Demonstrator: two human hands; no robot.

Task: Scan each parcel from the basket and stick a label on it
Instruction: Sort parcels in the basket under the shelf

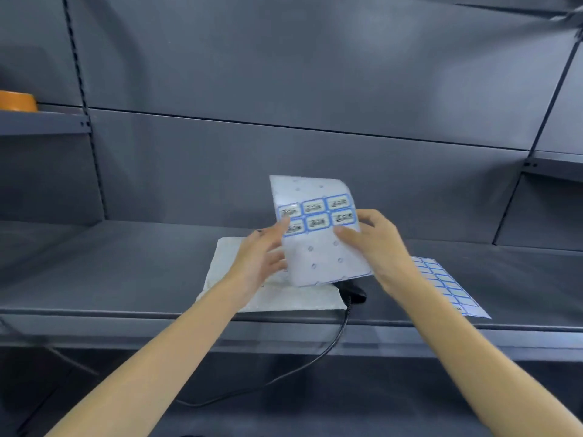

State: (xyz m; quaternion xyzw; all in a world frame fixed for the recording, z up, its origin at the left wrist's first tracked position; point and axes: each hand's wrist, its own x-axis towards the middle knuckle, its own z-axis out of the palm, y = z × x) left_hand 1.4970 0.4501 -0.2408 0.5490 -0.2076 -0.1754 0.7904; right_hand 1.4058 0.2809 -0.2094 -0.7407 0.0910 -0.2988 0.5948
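Grey metal shelving (pixel 284 74) filled the whole background, and a wide grey metal shelf board (pixel 110 263) served as the work surface. On this board lay a flat white padded parcel (pixel 274 298), near the front edge. Both hands held up a white backing sheet with six blue-framed labels (pixel 318 231) above the parcel, almost upright. The right hand (pixel 378 244) gripped the sheet at its right edge, thumb on the front and fingers curled behind. The left hand (pixel 265 257) touched the left edge, its fingertips at the leftmost label; whether they pinched the label or only pressed on it, I could not tell. A black handheld scanner (pixel 355 293) lay just beside the parcel, partly hidden under the sheet, and its black cable (pixel 315 354) hung down over the front edge. To the right, a second sheet of blue-framed labels (pixel 448 288) lay flat on the board. On a higher shelf at the far left stood an orange roll of tape (pixel 17 100).
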